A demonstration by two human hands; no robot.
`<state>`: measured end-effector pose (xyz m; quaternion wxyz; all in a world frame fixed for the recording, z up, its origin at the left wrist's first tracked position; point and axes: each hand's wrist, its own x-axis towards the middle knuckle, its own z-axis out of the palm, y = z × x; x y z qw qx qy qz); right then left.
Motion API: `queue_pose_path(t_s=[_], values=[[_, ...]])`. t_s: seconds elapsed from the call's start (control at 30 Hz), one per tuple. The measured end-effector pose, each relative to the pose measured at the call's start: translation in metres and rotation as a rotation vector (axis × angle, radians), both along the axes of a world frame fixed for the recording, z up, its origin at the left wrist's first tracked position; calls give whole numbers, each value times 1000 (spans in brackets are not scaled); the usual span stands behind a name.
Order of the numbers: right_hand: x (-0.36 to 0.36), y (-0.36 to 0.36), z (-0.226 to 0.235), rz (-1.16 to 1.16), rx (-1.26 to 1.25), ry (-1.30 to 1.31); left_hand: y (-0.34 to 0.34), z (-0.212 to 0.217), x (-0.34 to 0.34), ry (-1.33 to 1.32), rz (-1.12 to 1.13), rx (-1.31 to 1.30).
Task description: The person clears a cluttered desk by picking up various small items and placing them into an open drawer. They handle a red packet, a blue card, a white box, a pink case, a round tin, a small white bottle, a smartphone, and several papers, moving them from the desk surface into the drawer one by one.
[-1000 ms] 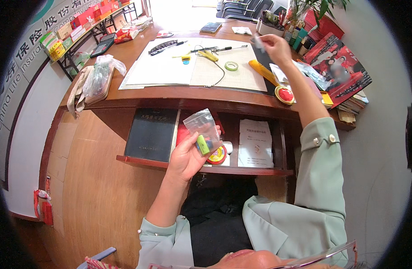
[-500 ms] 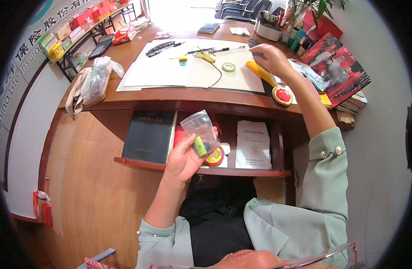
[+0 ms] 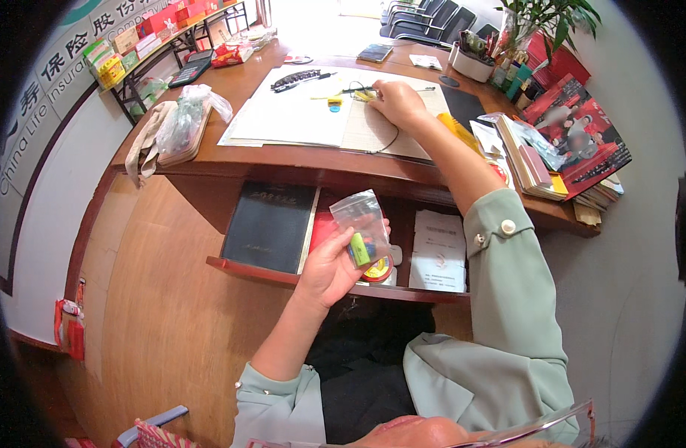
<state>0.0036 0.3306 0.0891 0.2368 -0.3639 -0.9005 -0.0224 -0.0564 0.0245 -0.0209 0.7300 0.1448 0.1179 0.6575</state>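
Observation:
Above the open drawer (image 3: 238, 266), my left hand (image 3: 329, 267) is closed on a small clear zip bag (image 3: 364, 213). A green block and something blue show through the plastic. My right hand (image 3: 397, 101) reaches over the desk papers (image 3: 283, 119), its fingers bent down and closed on a slim yellow piece (image 3: 364, 96) with a thin dark cord. The fingers cover part of it. To its left lie a small yellow-and-blue item (image 3: 335, 103), a dark pen (image 3: 307, 83) and a black beaded strand (image 3: 292, 78). My forearm partly covers a yellow object (image 3: 456, 131).
In the drawer are a black book (image 3: 272, 228), a red-and-yellow round item (image 3: 378, 270) and a white booklet (image 3: 438, 254). Plastic bags (image 3: 186, 123) rest at the desk's left edge. Books (image 3: 526, 153), a red picture board (image 3: 582, 138) and a pen holder (image 3: 474, 61) stand right.
My right hand has moved left from beside the yellow object onto the corded yellow piece. The green tape roll is now hidden from view. My left hand still holds the bag; the view has shifted.

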Motion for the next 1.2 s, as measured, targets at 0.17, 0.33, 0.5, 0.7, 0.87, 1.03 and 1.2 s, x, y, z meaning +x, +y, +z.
queue_pose_path(t_s=[0.17,0.33,0.5,0.7,0.87,1.03,1.2], values=[[7,20,0,-60,-11,-80,-2,1,0,7,5,6],[49,30,34,16,-52,-93,-2,1,0,-27,-5,22],[74,39,36,-179,-281,119,-1,2,1,-34,1,8],[64,24,26,-43,-181,70,0,-1,1,13,19,4],[16,6,12,67,37,-22,-1,-1,0,10,22,-9],[-15,23,-3,-1,50,-101,-1,-2,1,19,9,2],[-13,28,12,25,29,-13,-6,-1,-1,33,28,-17]])
